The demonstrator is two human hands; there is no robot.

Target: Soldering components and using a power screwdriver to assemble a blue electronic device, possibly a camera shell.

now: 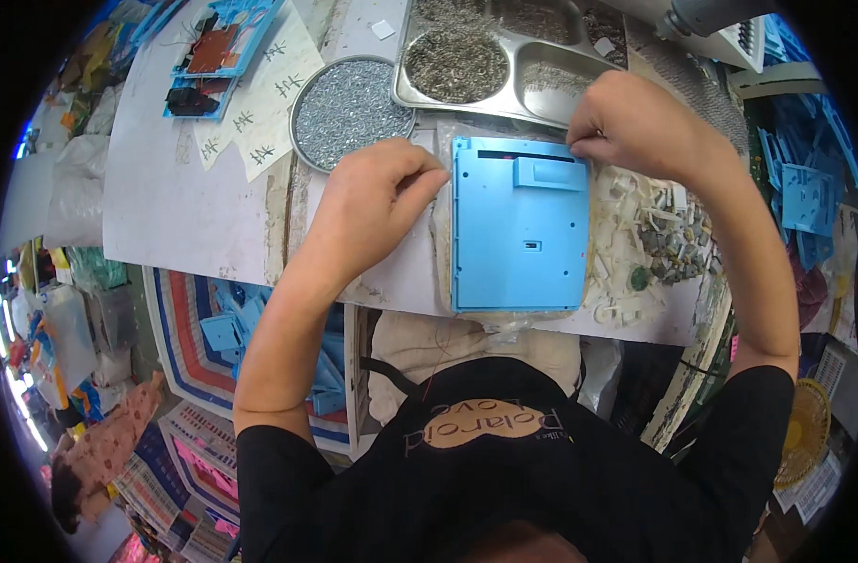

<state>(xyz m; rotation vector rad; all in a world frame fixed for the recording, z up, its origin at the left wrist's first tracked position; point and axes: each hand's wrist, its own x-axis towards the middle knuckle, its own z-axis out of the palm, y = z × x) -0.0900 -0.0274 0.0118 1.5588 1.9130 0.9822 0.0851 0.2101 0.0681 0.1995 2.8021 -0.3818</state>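
Note:
A light blue plastic casing panel (518, 244) lies flat on a clear plastic bag (504, 322) in front of me. It has a long slot near its top, a raised rectangular block and several small holes. My left hand (377, 197) is closed, thumb and fingers pressed together just beside the panel's upper left edge. My right hand (626, 127) pinches at the panel's upper right corner, between it and the steel tray. Whatever either pinch holds, if anything, is hidden or too small to make out.
A round dish (349, 111) of small silvery metal parts sits beyond my left hand. Behind the panel is a compartmented steel tray (429, 111) with small metal pieces. Loose white plastic parts (621, 263) spread at right. Blue casings (208, 70) stand far left; a striped bag (204, 361) hangs below.

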